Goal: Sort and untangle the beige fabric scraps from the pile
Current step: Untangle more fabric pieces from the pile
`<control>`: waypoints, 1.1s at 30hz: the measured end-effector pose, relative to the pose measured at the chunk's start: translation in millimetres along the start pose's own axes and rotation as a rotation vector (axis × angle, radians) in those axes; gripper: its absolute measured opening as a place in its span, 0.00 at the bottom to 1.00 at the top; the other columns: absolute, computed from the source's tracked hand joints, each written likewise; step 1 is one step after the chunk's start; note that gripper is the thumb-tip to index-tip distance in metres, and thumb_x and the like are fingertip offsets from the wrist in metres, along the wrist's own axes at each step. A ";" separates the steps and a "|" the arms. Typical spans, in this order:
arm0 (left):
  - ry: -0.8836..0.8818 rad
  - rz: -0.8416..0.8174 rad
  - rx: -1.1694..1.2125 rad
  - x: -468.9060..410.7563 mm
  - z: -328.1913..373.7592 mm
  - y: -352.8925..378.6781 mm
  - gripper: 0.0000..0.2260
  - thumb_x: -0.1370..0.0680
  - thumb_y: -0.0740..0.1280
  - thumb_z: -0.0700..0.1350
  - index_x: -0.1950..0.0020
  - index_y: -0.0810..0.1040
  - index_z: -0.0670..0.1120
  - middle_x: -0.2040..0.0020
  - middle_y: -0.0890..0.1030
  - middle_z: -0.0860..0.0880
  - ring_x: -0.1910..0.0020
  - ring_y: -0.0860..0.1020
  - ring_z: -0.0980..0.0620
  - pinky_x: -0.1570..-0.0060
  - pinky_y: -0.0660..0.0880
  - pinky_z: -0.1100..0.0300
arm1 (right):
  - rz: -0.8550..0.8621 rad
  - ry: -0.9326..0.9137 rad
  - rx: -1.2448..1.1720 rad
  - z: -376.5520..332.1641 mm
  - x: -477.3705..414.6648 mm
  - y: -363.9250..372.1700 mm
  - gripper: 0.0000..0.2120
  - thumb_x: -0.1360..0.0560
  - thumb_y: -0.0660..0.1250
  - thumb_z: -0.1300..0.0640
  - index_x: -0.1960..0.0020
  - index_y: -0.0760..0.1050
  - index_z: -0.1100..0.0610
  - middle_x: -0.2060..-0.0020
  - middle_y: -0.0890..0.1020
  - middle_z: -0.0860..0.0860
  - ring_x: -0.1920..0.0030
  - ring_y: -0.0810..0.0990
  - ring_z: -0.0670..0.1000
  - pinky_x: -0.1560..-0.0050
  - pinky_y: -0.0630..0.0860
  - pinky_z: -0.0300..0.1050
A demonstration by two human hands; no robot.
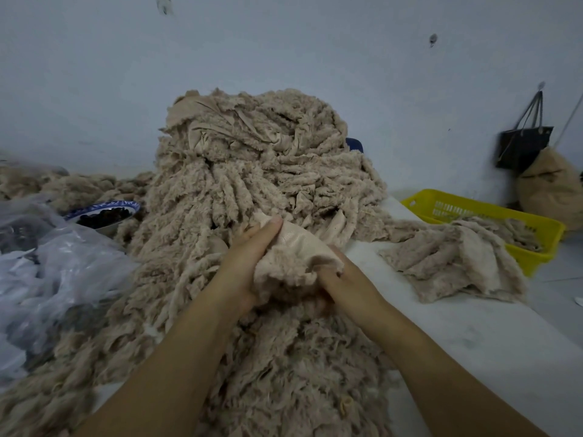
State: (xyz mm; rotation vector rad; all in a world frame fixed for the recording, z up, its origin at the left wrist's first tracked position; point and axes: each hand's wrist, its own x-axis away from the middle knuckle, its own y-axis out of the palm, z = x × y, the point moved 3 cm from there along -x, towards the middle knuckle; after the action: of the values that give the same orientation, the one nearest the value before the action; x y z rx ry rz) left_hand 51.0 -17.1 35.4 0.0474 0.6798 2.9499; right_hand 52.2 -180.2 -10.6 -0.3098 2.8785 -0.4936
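bare table [473,335] right; pile [252,171] ahead, plastic bag [47,272] left.

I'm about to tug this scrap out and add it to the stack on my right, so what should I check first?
1. Grip on scrap: ok. The left hand and right hand both hold the scrap.
2. Scrap free of pile: cannot tell. Its lower edge is hidden among other pieces.
3. Way to the stack: ok. Only bare table lies between.
4. Bowl safe from a tug: not ok. Pile pieces lie right beside its rim.
5. Room in basket: ok. It is only partly filled.
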 end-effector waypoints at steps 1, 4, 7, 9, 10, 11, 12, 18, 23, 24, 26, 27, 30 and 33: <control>0.002 -0.004 0.014 0.4 0.5 -0.2 0.13 0.22 0.68 0.49 0.65 0.85 0.48 0.65 0.84 0.47 0.66 0.84 0.50 0.70 0.79 0.59 | -0.034 0.020 0.079 0.1 1.1 5.0 0.13 0.25 0.59 0.36 0.57 0.78 0.39 0.66 0.80 0.35 0.64 0.77 0.34 0.61 0.70 0.28; 0.027 0.047 0.057 1.7 6.9 -1.8 0.10 0.20 0.67 0.50 0.51 0.82 0.44 0.64 0.84 0.46 0.67 0.84 0.50 0.71 0.78 0.59 | -0.041 0.043 0.233 9.8 -1.2 9.0 0.22 0.19 0.60 0.45 0.70 0.65 0.48 0.79 0.71 0.40 0.76 0.70 0.38 0.74 0.63 0.31; 0.043 0.086 0.072 0.2 12.2 -5.3 0.13 0.20 0.65 0.53 0.45 0.80 0.43 0.60 0.85 0.45 0.64 0.84 0.48 0.69 0.80 0.57 | 0.020 0.038 0.259 10.3 -3.2 -4.0 0.16 0.17 0.57 0.44 0.57 0.74 0.51 0.63 0.80 0.42 0.61 0.77 0.40 0.64 0.68 0.34; 0.057 0.113 0.113 -0.2 14.1 -8.1 0.13 0.19 0.65 0.53 0.46 0.79 0.44 0.60 0.85 0.45 0.62 0.85 0.47 0.68 0.80 0.55 | 0.040 0.054 0.262 12.5 -5.6 -8.1 0.19 0.18 0.58 0.44 0.56 0.72 0.59 0.62 0.78 0.50 0.64 0.75 0.46 0.64 0.67 0.40; 0.070 0.124 0.133 -0.7 14.9 -10.2 0.13 0.19 0.64 0.53 0.46 0.79 0.44 0.60 0.85 0.45 0.63 0.85 0.47 0.68 0.80 0.55 | 0.051 0.063 0.285 14.2 -7.1 -8.4 0.19 0.18 0.59 0.44 0.59 0.68 0.58 0.66 0.74 0.50 0.68 0.71 0.45 0.68 0.63 0.38; 0.078 0.134 0.151 -0.9 15.7 -11.8 0.14 0.19 0.64 0.54 0.45 0.79 0.44 0.60 0.86 0.45 0.63 0.85 0.48 0.68 0.80 0.55 | 0.064 0.066 0.312 13.0 -6.8 -7.8 0.20 0.18 0.59 0.45 0.62 0.64 0.57 0.68 0.70 0.49 0.71 0.66 0.43 0.72 0.60 0.36; 0.085 0.145 0.165 -1.2 16.7 -13.5 0.16 0.19 0.63 0.55 0.43 0.79 0.44 0.60 0.86 0.46 0.62 0.85 0.48 0.68 0.80 0.55 | 0.076 0.066 0.341 13.6 -7.7 -7.3 0.20 0.18 0.59 0.45 0.63 0.62 0.55 0.70 0.68 0.48 0.74 0.63 0.43 0.74 0.60 0.37; 0.101 0.162 0.193 -3.0 12.1 -13.9 0.14 0.18 0.62 0.55 0.49 0.84 0.50 0.56 0.87 0.47 0.60 0.86 0.48 0.67 0.81 0.55 | 0.248 0.236 0.205 19.4 -12.8 -19.3 0.19 0.16 0.54 0.53 0.65 0.64 0.57 0.69 0.72 0.51 0.69 0.69 0.46 0.74 0.61 0.34; 0.097 0.178 0.198 -2.6 9.6 -12.0 0.15 0.18 0.61 0.55 0.36 0.79 0.50 0.49 0.86 0.46 0.55 0.86 0.46 0.66 0.81 0.53 | 0.349 0.362 -0.125 26.4 -12.0 -23.2 0.18 0.18 0.62 0.49 0.65 0.69 0.53 0.67 0.75 0.50 0.65 0.71 0.49 0.64 0.67 0.41; 0.095 0.174 0.206 -3.5 10.4 -12.7 0.19 0.18 0.61 0.56 0.32 0.76 0.48 0.47 0.86 0.45 0.54 0.86 0.45 0.65 0.82 0.52 | 0.376 0.363 -0.146 27.7 -12.0 -23.9 0.18 0.19 0.63 0.49 0.65 0.69 0.55 0.68 0.74 0.51 0.66 0.70 0.50 0.63 0.67 0.42; 0.100 0.161 0.193 -3.6 10.8 -13.5 0.20 0.18 0.61 0.55 0.32 0.76 0.45 0.49 0.86 0.44 0.54 0.86 0.45 0.65 0.82 0.52 | 0.436 0.352 -0.184 28.4 -10.2 -26.4 0.16 0.20 0.64 0.51 0.64 0.70 0.56 0.69 0.71 0.52 0.68 0.68 0.51 0.62 0.65 0.45; 0.108 0.167 0.130 -3.8 9.9 -14.2 0.18 0.17 0.60 0.55 0.35 0.78 0.45 0.51 0.86 0.44 0.55 0.86 0.45 0.66 0.81 0.53 | 0.466 0.343 -0.225 29.0 -9.3 -28.0 0.15 0.20 0.63 0.52 0.64 0.70 0.56 0.69 0.72 0.53 0.67 0.69 0.52 0.61 0.66 0.47; 0.150 0.163 -0.176 -5.0 3.4 -13.2 0.14 0.18 0.63 0.53 0.43 0.82 0.45 0.54 0.87 0.43 0.57 0.86 0.44 0.66 0.81 0.56 | 0.534 0.320 -0.436 29.9 -9.2 -33.5 0.11 0.20 0.63 0.55 0.60 0.77 0.56 0.64 0.80 0.55 0.64 0.77 0.53 0.58 0.75 0.49; 0.103 0.093 -0.211 -5.2 -1.5 -12.4 0.11 0.20 0.67 0.49 0.41 0.81 0.45 0.50 0.86 0.44 0.52 0.86 0.46 0.59 0.82 0.56 | 0.482 0.221 -0.620 20.9 -11.8 -33.3 0.15 0.19 0.63 0.54 0.61 0.83 0.53 0.65 0.85 0.51 0.66 0.83 0.49 0.62 0.80 0.44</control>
State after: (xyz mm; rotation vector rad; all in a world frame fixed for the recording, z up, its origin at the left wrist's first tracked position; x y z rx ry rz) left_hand 57.3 -7.3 28.6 -0.0944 0.3834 3.1141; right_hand 74.1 -214.4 -16.3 0.3753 3.0882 0.4822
